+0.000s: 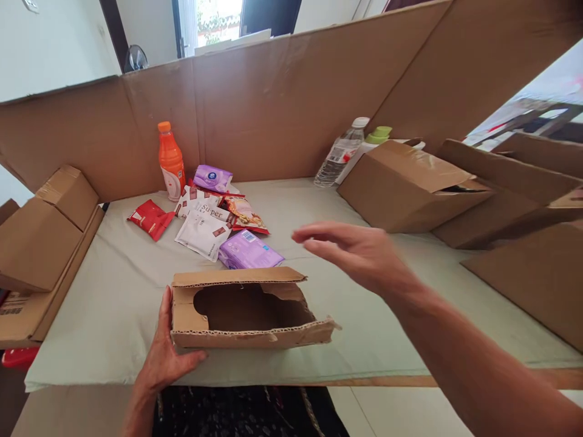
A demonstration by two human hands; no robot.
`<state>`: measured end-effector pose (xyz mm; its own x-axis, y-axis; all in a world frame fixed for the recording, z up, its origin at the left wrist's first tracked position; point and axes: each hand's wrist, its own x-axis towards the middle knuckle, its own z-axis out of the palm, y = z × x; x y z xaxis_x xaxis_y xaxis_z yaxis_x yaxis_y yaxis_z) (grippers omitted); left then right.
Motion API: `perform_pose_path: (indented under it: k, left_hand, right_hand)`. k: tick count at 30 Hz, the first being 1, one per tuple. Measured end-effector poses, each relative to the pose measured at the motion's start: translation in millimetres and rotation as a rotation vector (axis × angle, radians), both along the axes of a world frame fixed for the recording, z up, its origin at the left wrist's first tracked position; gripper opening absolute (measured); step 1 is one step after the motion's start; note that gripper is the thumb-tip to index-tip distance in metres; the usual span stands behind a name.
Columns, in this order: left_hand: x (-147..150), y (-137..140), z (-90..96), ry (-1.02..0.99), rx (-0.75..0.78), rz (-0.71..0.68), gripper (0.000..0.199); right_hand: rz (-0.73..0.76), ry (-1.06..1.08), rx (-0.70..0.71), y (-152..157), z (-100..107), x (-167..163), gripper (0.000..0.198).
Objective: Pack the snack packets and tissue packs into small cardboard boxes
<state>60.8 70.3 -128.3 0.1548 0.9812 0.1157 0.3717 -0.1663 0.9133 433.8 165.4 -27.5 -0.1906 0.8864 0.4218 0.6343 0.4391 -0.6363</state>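
Observation:
Near the front edge of the table stands an open cardboard box (pixel 255 338), its opening facing up and its inside in shadow. My left hand (pixel 168 358) holds the box at its left end, fingers along the side and thumb across the front corner. In the air right of the box is my right hand (pixel 350 255), open, fingers stretched to the left, nothing in it. Just behind the box lies a purple tissue pack (pixel 250 250). White sachets (pixel 203 233), a red-and-yellow snack packet (pixel 246 213), a red packet (pixel 151 220) and another purple tissue pack (pixel 212 178) lie farther back.
An orange drink bottle (pixel 171 164) stands at the back left. A clear water bottle (pixel 339 155) leans beside a green-capped container (pixel 379 135) at the back right. Cardboard boxes (pixel 405 188) line the right side; more boxes (pixel 39 243) are left. A cardboard wall (pixel 273 109) closes the back.

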Motion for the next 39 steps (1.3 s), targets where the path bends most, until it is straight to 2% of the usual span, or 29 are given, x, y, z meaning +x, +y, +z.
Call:
perform_pose_path:
  k: [3,6,10,14,17,19,22,25,27,29,32,35,37,39]
  left_hand:
    - [8,1,-3.5,-0.013,0.01,0.014,0.124]
    - [13,1,-2.3,-0.01,-0.015,0.037,0.124]
    - [12,6,5.2,0.002,-0.049,-0.003,0.125]
    - [10,18,5.2,-0.042,-0.078,-0.112,0.129]
    - [12,23,-0.4,-0.06,-0.077,-0.131,0.133]
    - [15,22,-2.8,-0.067,-0.072,-0.134,0.131]
    - [17,14,-2.7,-0.053,-0.03,-0.111,0.124]
    - [16,3,-1.7,-0.019,0.015,-0.065,0.119]
    - [13,-3,-1.7,-0.01,0.012,-0.039,0.118]
    - [10,-8,-1.5,-0.016,0.005,-0.022,0.119]
    - [6,-6,0.2,-0.002,0.002,-0.025,0.119]
    - [8,11,1.9,0.006,0.015,-0.051,0.12]
    - [11,26,1.8,-0.009,0.023,-0.085,0.122]
    - [14,39,1.1,-0.025,0.02,-0.123,0.124]
  right_hand:
    - [0.103,-0.139,-0.169,47,-43,-5,0.056]
    - [0.203,-0.299,-0.236,75,-80,-23,0.081]
    - [0.217,-0.334,-0.274,85,-101,-38,0.091]
    - [0.183,-0.313,-0.31,84,-101,-24,0.085]
    - [0.167,-0.289,-0.325,83,-97,-8,0.083]
    - [0.2,-0.272,-0.282,83,-91,-5,0.084]
    - [0.26,-0.342,-0.217,87,-84,-21,0.092]
    - [0.257,-0.526,-0.233,91,-82,-50,0.099]
    - [0.252,-0.585,-0.238,91,-84,-64,0.097]
    - [0.266,-0.59,-0.234,87,-86,-65,0.093]
    - [0.268,-0.602,-0.227,79,-85,-38,0.084]
    - [0.223,-0.617,-0.225,69,-78,6,0.075]
    - [0.173,-0.625,-0.211,58,-68,31,0.066]
    - [0.101,-0.571,-0.127,43,-51,44,0.054]
